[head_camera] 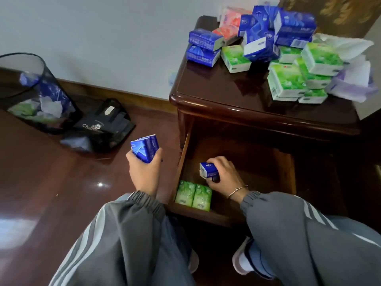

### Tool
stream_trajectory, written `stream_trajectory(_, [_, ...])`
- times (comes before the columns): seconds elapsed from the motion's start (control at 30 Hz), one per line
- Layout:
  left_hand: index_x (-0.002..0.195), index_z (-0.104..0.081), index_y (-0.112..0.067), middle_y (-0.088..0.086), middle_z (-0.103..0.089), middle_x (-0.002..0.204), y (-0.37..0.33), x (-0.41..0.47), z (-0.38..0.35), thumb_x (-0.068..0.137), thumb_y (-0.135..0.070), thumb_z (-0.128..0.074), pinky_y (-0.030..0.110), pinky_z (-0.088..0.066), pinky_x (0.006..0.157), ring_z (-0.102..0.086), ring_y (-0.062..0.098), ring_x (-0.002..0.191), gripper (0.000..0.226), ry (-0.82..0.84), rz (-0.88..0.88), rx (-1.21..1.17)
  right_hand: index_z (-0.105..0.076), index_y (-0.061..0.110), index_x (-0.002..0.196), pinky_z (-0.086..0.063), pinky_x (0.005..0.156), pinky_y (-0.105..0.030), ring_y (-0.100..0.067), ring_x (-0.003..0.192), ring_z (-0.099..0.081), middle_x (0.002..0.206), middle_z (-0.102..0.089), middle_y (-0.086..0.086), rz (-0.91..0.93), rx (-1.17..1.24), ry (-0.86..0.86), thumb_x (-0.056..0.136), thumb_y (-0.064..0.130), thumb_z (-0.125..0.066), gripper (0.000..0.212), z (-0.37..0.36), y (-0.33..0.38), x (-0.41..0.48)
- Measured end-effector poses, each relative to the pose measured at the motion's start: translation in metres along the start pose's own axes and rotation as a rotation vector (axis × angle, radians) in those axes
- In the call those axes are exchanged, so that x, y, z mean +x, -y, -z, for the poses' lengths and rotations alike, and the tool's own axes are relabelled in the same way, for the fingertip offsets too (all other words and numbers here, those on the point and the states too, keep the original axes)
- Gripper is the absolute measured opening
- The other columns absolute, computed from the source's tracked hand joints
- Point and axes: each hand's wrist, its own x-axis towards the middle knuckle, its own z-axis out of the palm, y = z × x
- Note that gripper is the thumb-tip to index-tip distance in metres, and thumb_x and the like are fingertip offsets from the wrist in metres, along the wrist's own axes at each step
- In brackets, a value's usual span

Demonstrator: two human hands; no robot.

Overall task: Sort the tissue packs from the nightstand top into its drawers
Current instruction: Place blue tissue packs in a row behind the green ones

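Observation:
The dark wooden nightstand (216, 93) carries a heap of blue tissue packs (284, 29), green tissue packs (288, 79) and pink packs (231, 23) at its back right. Its drawer (185, 153) is pulled open below. Two green packs (193, 195) stand side by side in the drawer's near left corner. My right hand (224, 178) is inside the drawer and grips a blue pack (207, 170) just behind the green ones. My left hand (144, 172) holds another blue pack (144, 148) above the floor, left of the drawer.
A black mesh wastebasket (37, 93) with wrappers stands at the left by the wall. A black bag (101, 126) lies on the glossy wooden floor beside it. Torn white and purple wrapping (352, 79) lies at the nightstand's right edge. My knees are below the drawer.

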Motion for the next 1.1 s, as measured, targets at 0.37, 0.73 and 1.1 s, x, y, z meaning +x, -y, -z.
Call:
stream_trajectory(0.37, [0.132, -0.041, -0.013, -0.019, -0.058, 0.085, 0.003, 0.010, -0.014, 0.074, -0.040, -0.074, 0.027, -0.045, 0.077, -0.056, -0.003, 0.075, 0.072, 0.080, 0.029, 0.012, -0.042, 0.019, 0.134, -0.037, 0.101, -0.033, -0.019, 0.118, -0.039, 0.131, -0.038, -0.004, -0.066, 0.156, 0.115, 0.080, 0.048, -0.065, 0.066, -0.025, -0.026, 0.014])
stream_trajectory(0.73, [0.102, -0.045, -0.025, -0.013, -0.059, 0.084, 0.010, 0.008, -0.019, 0.072, -0.040, -0.076, 0.027, -0.046, 0.069, -0.057, 0.004, 0.072, 0.045, 0.121, 0.059, 0.001, -0.050, 0.019, 0.126, -0.036, 0.094, -0.025, -0.013, 0.107, -0.046, 0.124, -0.040, -0.002, -0.531, 0.539, -0.115, 0.079, 0.041, -0.069, 0.055, -0.010, -0.039, 0.015])
stream_trajectory(1.1, [0.088, -0.043, -0.030, -0.010, -0.058, 0.083, 0.006, 0.006, -0.018, 0.075, -0.039, -0.075, 0.022, -0.042, 0.062, -0.055, 0.003, 0.069, 0.036, 0.141, 0.071, -0.018, -0.053, 0.013, 0.128, -0.026, 0.114, -0.042, -0.023, 0.137, -0.030, 0.147, -0.033, -0.008, -0.438, 0.632, -0.034, 0.096, 0.012, -0.045, 0.033, -0.025, -0.019, 0.014])
